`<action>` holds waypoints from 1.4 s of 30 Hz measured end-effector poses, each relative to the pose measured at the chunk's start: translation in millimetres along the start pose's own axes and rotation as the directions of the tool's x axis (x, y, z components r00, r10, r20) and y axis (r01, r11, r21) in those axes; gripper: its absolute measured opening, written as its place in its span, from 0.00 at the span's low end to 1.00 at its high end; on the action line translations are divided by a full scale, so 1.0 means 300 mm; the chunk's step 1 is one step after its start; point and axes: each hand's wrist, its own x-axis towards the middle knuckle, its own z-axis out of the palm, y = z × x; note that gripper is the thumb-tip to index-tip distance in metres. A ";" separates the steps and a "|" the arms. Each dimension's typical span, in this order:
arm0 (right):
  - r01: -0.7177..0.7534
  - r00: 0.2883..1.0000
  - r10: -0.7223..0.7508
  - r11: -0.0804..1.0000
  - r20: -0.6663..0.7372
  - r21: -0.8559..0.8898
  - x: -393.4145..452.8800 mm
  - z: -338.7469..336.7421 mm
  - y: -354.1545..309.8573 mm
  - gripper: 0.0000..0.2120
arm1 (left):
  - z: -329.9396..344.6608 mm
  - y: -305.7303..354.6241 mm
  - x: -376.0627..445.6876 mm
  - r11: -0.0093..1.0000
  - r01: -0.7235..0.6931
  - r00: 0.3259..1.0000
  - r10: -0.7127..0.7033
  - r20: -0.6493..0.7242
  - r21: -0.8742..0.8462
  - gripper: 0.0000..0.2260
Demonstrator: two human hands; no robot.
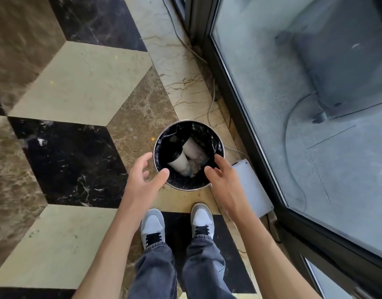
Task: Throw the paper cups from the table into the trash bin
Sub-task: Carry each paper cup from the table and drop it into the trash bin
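Paper cups (186,157) lie tilted in the trash bin (220,143) at frame centre (lined black), below both empty, spread hands: left hand (143,172), right hand (221,175)

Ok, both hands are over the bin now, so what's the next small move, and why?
Probably draw both hands back from the trash bin and turn away. The left hand and right hand are open and empty above the rim, and two paper cups already lie inside on the black liner. Whether more cups wait on the table can't be told from this view.
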 end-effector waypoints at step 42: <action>0.948 0.161 -0.842 0.277 0.516 0.157 -2.032 0.038 -1.462 0.30 | -1.167 0.682 -2.027 0.676 -0.734 0.355 0.294 -0.887 -0.070 0.26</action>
